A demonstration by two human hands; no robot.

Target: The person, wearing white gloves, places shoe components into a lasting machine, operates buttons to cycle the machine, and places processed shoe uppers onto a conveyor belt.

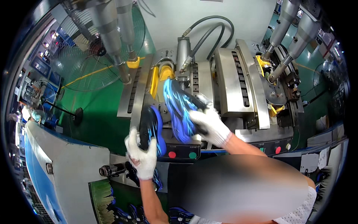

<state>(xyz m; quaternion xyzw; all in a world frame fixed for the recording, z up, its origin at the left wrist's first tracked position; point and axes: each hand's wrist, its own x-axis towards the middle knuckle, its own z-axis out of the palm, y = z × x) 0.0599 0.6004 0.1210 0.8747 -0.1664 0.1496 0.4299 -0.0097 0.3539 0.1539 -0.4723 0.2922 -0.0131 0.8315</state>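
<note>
My left hand (141, 153), in a white glove, is closed round the lower part of a black shoe (150, 121) with a blue sole, held upright at the machine's front left. Farther right, my gloved right hand (210, 125) grips a blue-streaked black shoe (178, 110) from its right side. That shoe is slightly smeared by motion and tilts away from me, its far end close to a yellow pad (166, 71) on the machine. The fingers on its far side are partly hidden.
A steel machine (234, 80) with hoses fills the middle. A red button (172, 154) and green button (192, 155) sit on its front panel. Metal cylinders (106, 28) hang at both sides. A fan (97, 48) stands back left. More shoes (132, 211) lie below, near green bristles (101, 199).
</note>
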